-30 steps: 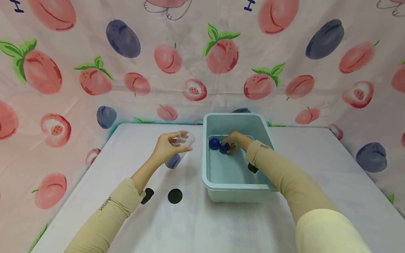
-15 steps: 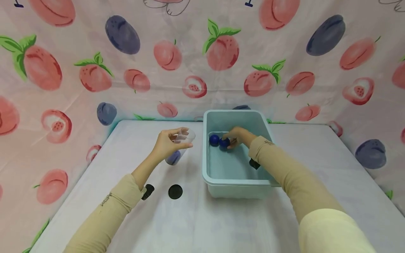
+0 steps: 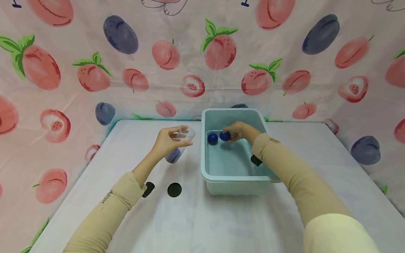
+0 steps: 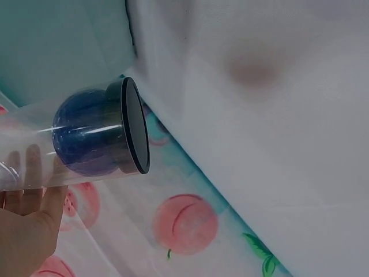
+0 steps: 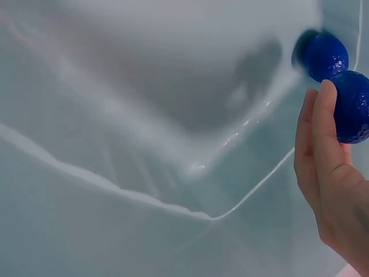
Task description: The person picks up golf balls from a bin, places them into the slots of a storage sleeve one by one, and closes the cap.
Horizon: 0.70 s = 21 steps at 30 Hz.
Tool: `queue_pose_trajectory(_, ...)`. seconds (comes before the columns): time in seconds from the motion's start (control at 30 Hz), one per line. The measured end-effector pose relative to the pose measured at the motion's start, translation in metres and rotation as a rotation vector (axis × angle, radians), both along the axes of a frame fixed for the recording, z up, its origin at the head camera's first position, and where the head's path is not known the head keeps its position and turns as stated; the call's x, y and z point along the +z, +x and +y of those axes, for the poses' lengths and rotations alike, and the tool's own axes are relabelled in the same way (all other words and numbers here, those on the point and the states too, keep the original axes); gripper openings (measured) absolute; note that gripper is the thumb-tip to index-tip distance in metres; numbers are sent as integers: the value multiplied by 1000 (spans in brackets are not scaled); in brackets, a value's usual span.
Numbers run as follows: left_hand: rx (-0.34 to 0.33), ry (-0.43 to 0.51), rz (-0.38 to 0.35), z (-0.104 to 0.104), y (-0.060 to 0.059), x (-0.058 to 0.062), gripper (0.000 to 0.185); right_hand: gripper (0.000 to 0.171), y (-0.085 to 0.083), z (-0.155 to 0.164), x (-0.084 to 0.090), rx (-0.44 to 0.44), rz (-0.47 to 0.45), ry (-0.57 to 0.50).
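My left hand (image 3: pixel 166 143) grips a clear plastic tube (image 3: pixel 182 150), tilted above the table left of the bin. Its upper end is uncovered. A blue ball (image 4: pixel 86 135) sits at the lower end, against a black end cap (image 4: pixel 136 127). Inside the light blue plastic bin (image 3: pixel 240 178), my right hand (image 3: pixel 238 130) pinches a blue golf ball (image 3: pixel 225 136) between thumb and fingers, just off the bin floor. Another blue golf ball (image 3: pixel 212 138) lies by the bin's left wall. The right wrist view shows dimples on the held ball.
A round black cap (image 3: pixel 174 189) lies flat on the white-covered table (image 3: pixel 196 225), in front of the tube. Behind the table hangs a fruit-print cloth (image 3: pixel 126 98). The bin's raised walls surround my right hand.
My right hand has lifted the golf ball from the bin floor, up and slightly away from the other ball. My left hand holds the tube nearly still.
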State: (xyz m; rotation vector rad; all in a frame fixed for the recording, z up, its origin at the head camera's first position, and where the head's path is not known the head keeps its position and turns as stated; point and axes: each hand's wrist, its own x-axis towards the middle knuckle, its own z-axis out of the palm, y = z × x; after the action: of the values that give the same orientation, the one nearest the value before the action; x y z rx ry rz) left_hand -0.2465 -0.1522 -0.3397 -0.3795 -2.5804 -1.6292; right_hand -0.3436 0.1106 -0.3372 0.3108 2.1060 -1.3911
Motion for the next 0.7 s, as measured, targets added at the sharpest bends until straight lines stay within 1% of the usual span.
queue_pose_trajectory(0.2, 6, 6, 7, 0, 1, 3, 50, 69, 1, 0, 5, -4, 21, -38)
queue_pose_trajectory(0.33, 11, 5, 5, -1, 0, 3, 49, 69, 3, -2, 9, -6, 28, -65)
queue_pose_trajectory(0.43, 12, -2, 12, -2, 0, 4, 49, 69, 6, -3, 15, -2, 28, -101)
queue_pose_trajectory(0.57, 18, -14, -1, -1, -1, 5, 49, 68, 7, -4, 23, -21, 15, -151)
queue_pose_trajectory(0.7, 22, -13, -4, 0, -4, 4, 49, 67, 8, -4, 26, -24, 29, -156)
